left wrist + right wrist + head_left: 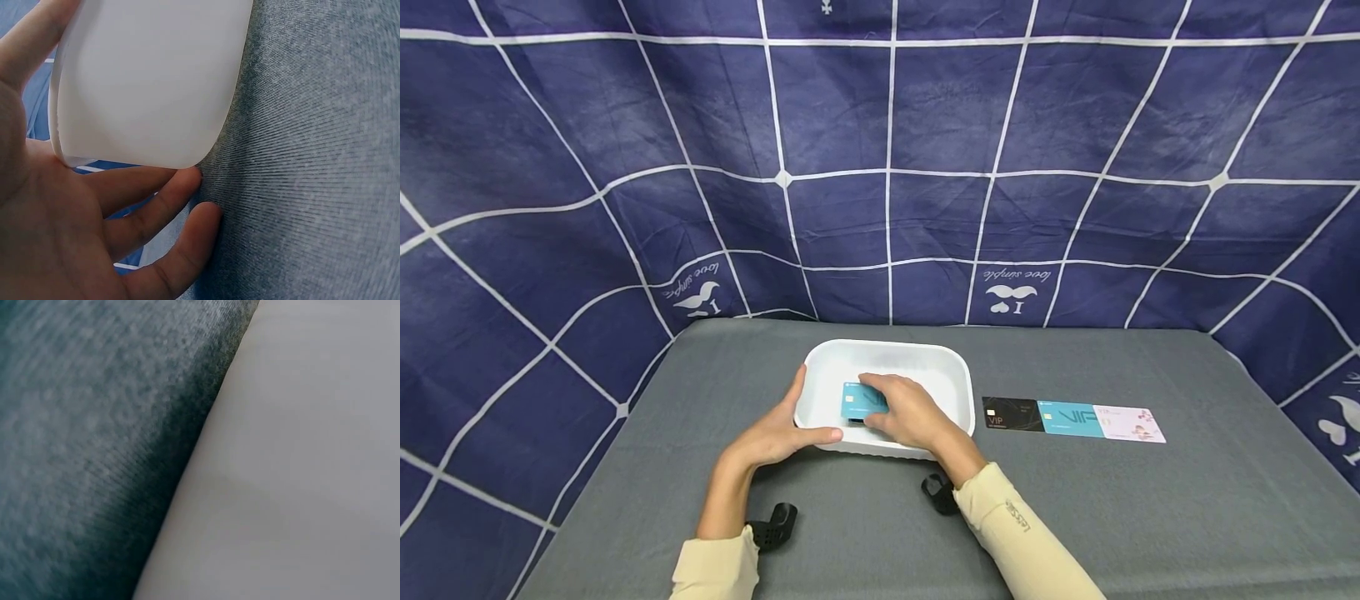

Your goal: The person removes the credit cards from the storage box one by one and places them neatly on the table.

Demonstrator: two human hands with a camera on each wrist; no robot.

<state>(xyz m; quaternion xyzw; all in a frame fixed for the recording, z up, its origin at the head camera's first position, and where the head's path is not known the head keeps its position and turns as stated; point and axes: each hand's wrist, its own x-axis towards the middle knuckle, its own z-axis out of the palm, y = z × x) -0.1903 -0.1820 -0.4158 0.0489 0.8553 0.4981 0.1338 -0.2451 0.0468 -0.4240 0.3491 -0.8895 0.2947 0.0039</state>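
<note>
A white plastic tub point(925, 358) stands on the grey cloth in the head view. My left hand point(772, 433) grips its left end, thumb along the near rim and fingers round the side. In the left wrist view, the curled fingertips point(203, 215) sit low by the tub's end wall point(150, 94), close to the cloth. Inside the tub my right hand point(910, 410) pinches a light blue VIP card point(856, 400) by its right part, covering some of its print. A dark edge shows beneath that card. The right wrist view has only the tub's outer wall point(294, 462) and cloth.
Right of the tub, a black VIP card point(1013, 414), another blue VIP card point(1070, 418) and a pink flowered card point(1129, 423) lie side by side in a row. A blue curtain point(940, 217) with white lines hangs behind the grey table point(865, 533).
</note>
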